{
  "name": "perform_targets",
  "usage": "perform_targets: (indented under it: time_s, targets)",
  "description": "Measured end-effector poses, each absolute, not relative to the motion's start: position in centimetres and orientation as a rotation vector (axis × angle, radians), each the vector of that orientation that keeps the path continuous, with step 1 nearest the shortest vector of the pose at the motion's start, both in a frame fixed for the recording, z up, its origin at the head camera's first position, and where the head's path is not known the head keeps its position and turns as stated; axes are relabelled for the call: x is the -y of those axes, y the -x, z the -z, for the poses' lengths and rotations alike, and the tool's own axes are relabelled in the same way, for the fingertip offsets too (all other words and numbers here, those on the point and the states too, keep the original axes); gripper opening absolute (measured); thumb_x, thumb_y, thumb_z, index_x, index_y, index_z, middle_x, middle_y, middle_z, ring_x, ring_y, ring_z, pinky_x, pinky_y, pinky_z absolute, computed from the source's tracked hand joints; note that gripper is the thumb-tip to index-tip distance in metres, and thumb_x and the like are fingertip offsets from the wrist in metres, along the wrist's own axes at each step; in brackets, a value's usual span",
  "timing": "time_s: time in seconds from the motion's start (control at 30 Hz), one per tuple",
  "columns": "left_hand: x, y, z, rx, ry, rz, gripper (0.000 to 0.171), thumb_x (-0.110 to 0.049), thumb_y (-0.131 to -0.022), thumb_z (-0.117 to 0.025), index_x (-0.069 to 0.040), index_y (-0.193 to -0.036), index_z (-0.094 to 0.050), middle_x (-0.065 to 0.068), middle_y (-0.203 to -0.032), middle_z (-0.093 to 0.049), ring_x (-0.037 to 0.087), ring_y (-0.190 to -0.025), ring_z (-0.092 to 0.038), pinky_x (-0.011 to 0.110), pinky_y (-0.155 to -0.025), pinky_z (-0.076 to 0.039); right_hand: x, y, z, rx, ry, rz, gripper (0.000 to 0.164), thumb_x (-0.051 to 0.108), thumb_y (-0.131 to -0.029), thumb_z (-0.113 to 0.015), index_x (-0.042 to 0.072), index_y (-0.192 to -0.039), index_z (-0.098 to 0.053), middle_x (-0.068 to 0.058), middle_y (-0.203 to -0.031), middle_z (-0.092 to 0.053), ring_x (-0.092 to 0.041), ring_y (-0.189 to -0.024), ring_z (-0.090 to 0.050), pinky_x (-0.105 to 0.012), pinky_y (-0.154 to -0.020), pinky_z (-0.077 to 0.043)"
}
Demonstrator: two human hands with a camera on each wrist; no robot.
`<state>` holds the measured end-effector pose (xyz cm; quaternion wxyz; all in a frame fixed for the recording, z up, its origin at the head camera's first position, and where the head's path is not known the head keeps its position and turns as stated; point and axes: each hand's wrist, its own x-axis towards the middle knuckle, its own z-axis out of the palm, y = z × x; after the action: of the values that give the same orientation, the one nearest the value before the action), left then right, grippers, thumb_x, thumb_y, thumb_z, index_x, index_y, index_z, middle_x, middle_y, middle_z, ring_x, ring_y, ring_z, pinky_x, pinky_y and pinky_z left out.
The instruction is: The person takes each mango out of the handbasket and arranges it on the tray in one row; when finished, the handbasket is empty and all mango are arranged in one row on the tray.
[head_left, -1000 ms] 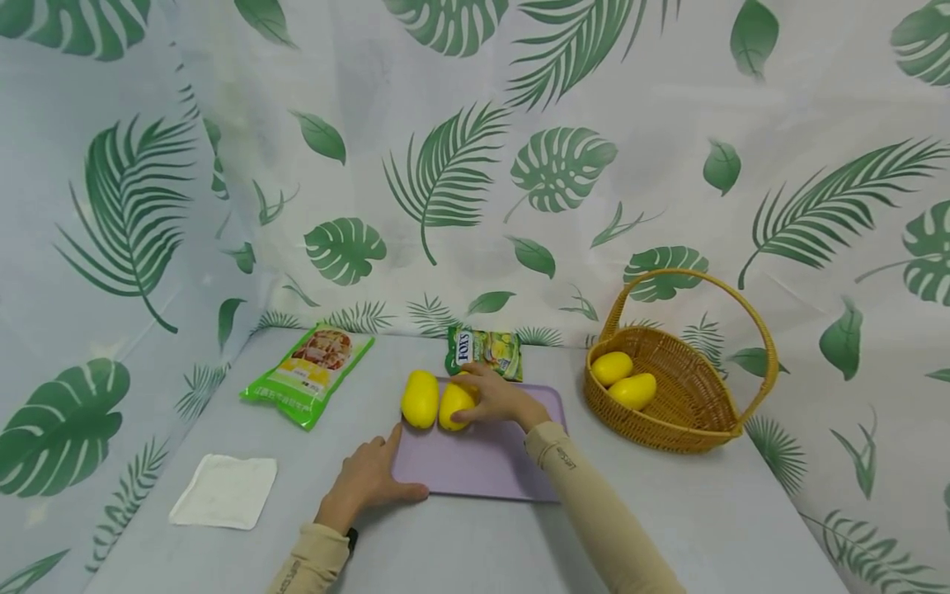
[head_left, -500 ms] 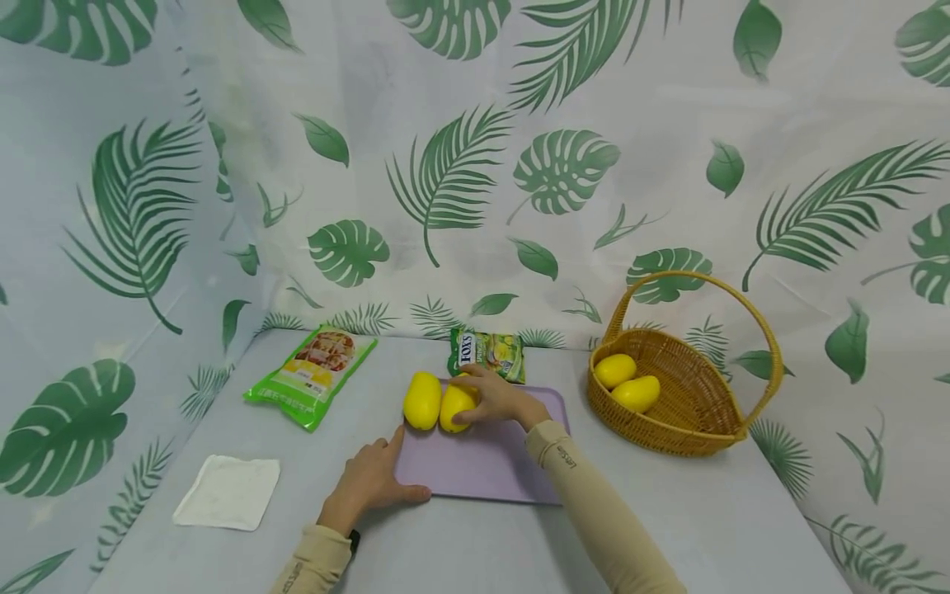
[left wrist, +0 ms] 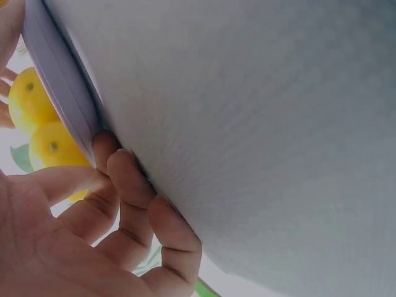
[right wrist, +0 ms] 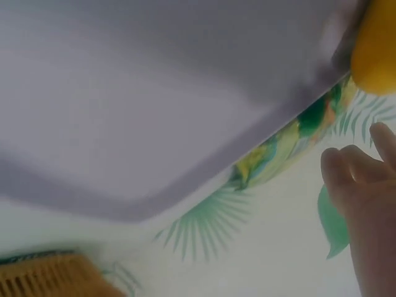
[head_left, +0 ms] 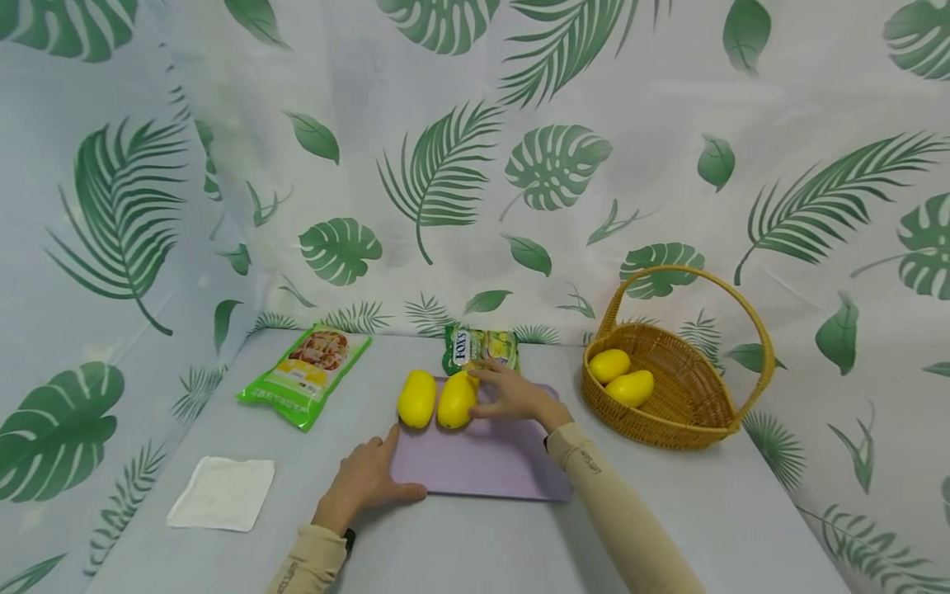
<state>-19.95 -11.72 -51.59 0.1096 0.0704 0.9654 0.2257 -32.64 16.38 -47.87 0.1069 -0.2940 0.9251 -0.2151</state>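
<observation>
Two yellow mangoes lie side by side at the back left of a lilac tray (head_left: pixel 482 458), the left mango (head_left: pixel 417 399) and the right mango (head_left: pixel 456 402). My left hand (head_left: pixel 364 480) holds the tray's front left corner, thumb along the front edge and index finger at the left side. In the left wrist view its other fingertips (left wrist: pixel 170 223) are bent down against the table. My right hand (head_left: pixel 515 398) hovers just right of the right mango, its fingers loosely spread. The right wrist view has those fingers (right wrist: pixel 356 167) apart from a mango (right wrist: pixel 377 55).
To the right stands a wicker basket (head_left: pixel 660 433) with a tall handle, holding two mangoes (head_left: pixel 631 388). A Fox's candy bag (head_left: pixel 493 346) lies behind the tray. On the left are a green food packet (head_left: pixel 304 375) and a flat white square packet (head_left: pixel 223 493).
My right hand has loosened from the right mango and shifted a little to the right, leaving the mango on the tray. My left hand has stayed at the tray's corner.
</observation>
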Motion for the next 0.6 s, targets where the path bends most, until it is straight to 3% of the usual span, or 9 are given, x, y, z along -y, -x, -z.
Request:
perform_targets:
  time_s: [0.17,0.6]
  targets:
    - [11.7,20.0,51.5,-2.847,-0.208,-0.677,0.121,-0.066,-0.066,-0.083,-0.003,-0.156,-0.032,0.026,-0.129,-0.061,0.037,-0.109,-0.062,0.059,-0.092,-0.051,-18.2,31.9,47.1,-2.767,0.838,0.632,0.079,0.05,-0.086,-0.073,0.013,-0.151,-0.047,-0.018,-0.164,-0.03,-0.046,-0.147,-0.035,-0.065,-0.115,-0.034]
    - [11.8,20.0,51.9,-2.847,-0.212,-0.676,0.122,-0.067,-0.066,-0.083,-0.003,-0.156,-0.032,0.027,-0.131,-0.06,0.039,-0.111,-0.062,0.061,-0.094,-0.05,-23.5,30.6,44.8,-2.887,0.672,0.589,0.077,0.051,-0.091,-0.068,0.014,-0.152,-0.044,-0.021,-0.161,-0.034,-0.049,-0.146,-0.033,-0.068,-0.113,-0.033]
